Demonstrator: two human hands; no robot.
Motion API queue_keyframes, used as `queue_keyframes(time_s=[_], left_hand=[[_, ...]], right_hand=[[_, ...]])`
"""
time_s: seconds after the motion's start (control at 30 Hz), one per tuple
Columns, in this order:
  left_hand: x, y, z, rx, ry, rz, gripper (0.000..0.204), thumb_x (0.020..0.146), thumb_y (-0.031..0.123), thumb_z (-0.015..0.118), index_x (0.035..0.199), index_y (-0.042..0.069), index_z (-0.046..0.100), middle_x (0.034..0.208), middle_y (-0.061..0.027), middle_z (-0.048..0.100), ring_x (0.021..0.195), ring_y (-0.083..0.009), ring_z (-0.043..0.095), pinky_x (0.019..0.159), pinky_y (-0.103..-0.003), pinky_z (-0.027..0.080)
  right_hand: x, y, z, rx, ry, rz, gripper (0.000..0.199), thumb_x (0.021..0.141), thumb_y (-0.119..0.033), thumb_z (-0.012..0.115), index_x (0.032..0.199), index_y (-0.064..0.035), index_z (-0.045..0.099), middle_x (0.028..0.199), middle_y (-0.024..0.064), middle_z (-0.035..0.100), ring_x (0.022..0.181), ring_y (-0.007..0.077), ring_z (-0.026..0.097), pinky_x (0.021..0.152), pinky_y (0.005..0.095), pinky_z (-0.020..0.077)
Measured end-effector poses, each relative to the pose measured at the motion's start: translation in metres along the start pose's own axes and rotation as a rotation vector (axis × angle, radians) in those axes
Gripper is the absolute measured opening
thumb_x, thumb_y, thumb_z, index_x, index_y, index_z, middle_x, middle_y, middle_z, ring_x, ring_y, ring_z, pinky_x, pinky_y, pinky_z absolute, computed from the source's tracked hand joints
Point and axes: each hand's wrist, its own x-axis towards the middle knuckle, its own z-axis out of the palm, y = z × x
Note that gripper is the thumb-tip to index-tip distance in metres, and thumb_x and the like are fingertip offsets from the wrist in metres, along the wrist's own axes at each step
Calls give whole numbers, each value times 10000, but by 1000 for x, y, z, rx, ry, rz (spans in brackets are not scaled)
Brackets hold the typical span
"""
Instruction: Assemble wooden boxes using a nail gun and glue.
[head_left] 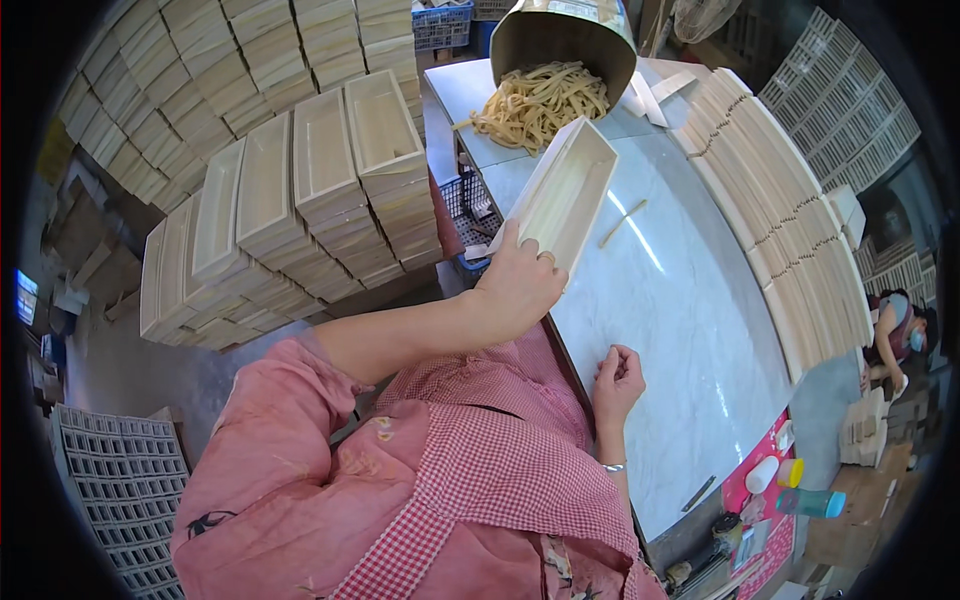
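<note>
My left hand [520, 285] grips the near end of a long, shallow, pale wooden box [562, 190], holding it tilted over the left edge of a white marble table [690, 320]. My right hand [616, 378] rests at the table's near edge with fingers curled and nothing visible in them; a bracelet sits on its wrist. A thin wooden stick [622, 222] lies on the table just right of the box.
Stacks of similar wooden boxes [330, 180] stand left of the table above a blue crate [462, 212]. A tipped drum [565, 35] spills pale strips [540, 100] at the far end. Rows of slats [790, 220] line the right edge. Bottles [785, 475] and another person [895, 335] are at right.
</note>
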Motion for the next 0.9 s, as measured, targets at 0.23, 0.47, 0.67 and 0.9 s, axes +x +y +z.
queue_keyframes(time_s=[0.23, 0.47, 0.67, 0.9], left_hand=[[-18, -41, -35, -43, 302, -102, 62, 842, 204, 623, 863, 160, 662, 827, -47, 676, 829, -258, 616, 991, -542, 370], [-133, -145, -126, 348, 418, -617, 155, 850, 215, 610, 965, 125, 661, 984, -95, 664, 954, -286, 605, 937, -494, 405], [-302, -216, -149, 700, 329, -1139, 320, 789, 80, 647, 1108, 101, 648, 1097, -66, 657, 1069, -319, 579, 959, -478, 392], [-413, -247, -96, 250, 224, -1185, 360, 769, 64, 670, 1128, 79, 642, 1087, -81, 654, 1069, -322, 576, 972, -486, 388]], right_hand=[[-6, 22, 0, -90, 45, -187, 175, 1004, -156, 565, 1056, -18, 659, 754, 47, 617, 624, 125, 514, 569, 267, 446], [-7, 13, 1, -128, -5, -170, 184, 1029, -158, 569, 1066, 5, 647, 823, 55, 625, 666, 136, 526, 601, 264, 468], [-4, 10, 1, -197, -16, -145, 200, 1047, -185, 558, 1076, -7, 646, 820, 49, 619, 656, 130, 503, 591, 258, 445], [-4, 10, 4, -260, -8, -174, 219, 1060, -211, 549, 1077, -14, 644, 821, 46, 612, 670, 124, 497, 585, 254, 429]])
